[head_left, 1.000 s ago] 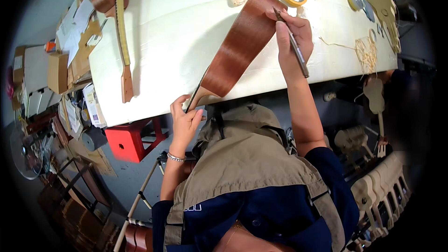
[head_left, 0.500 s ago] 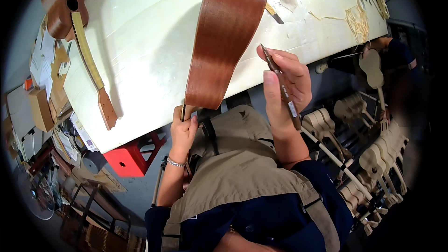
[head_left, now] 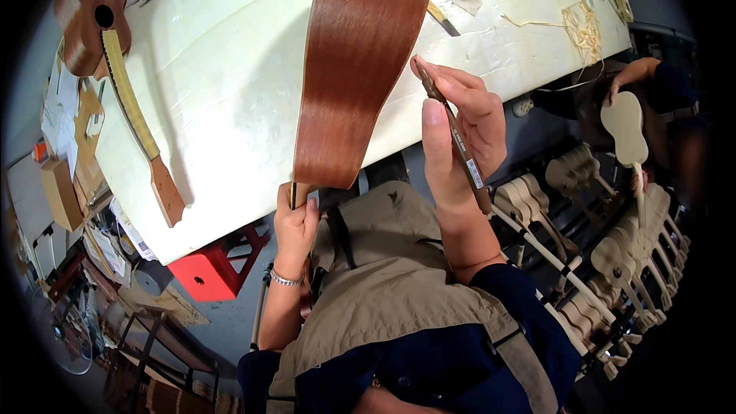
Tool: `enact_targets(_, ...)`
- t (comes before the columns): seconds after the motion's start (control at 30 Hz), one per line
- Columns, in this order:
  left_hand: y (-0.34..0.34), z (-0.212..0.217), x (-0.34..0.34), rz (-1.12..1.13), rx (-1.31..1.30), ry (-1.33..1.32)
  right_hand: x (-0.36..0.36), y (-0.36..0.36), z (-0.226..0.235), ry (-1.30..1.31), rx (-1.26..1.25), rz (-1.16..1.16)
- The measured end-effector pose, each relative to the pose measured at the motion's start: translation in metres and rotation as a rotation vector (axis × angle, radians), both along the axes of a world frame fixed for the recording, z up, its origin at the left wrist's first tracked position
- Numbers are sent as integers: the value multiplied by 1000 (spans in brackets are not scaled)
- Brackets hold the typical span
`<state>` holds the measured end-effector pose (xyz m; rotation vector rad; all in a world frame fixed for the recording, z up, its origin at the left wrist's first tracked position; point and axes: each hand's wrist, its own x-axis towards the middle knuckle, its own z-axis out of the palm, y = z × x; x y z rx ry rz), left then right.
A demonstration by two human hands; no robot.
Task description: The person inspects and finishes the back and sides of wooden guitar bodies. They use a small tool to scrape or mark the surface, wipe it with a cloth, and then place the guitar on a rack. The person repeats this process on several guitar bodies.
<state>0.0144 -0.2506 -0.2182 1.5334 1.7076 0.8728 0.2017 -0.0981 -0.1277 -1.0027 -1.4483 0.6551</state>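
My left hand (head_left: pixel 295 218) grips the neck of a reddish-brown ukulele (head_left: pixel 360 61) just below its body, holding it up with its polished back facing me. My right hand (head_left: pixel 460 134) holds a thin brown marker pen (head_left: pixel 456 146) beside the body's right edge, its tip pointing up near the wood. Behind the instrument lies a white worktable (head_left: pixel 230 92).
A second ukulele (head_left: pixel 115 69) with a pale fretboard lies on the table's left. Tape roll, string scraps and paper sit at the far edge. A red stool (head_left: pixel 211 276) stands below the table. Racks of unfinished ukuleles (head_left: pixel 606 238) fill the right, where another person (head_left: pixel 652 100) holds one.
The ukulele has swung from a slant to nearly upright and closer to me. My right hand with the pen has come down beside its right edge.
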Motion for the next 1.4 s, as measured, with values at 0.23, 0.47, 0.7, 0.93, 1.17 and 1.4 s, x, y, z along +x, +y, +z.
enact_targets(0.23,-3,-3,-2,0,-32,-23,-1,6,5,10,5,-12)
enact_targets(0.47,-2,-1,1,14,-24,-14,0,9,6,-12,13,-19)
enact_targets(0.7,-4,-4,-1,8,-38,-30,-1,9,7,-32,10,-25)
enact_targets(0.93,-2,-1,0,26,-42,-43,0,9,6,-18,-4,-19)
enact_targets(1.17,-5,-6,-2,1,-49,-1,0,4,4,-23,-19,-3)
enact_targets(1.4,-5,-7,-2,13,-40,-20,2,-5,1,-50,-53,20)
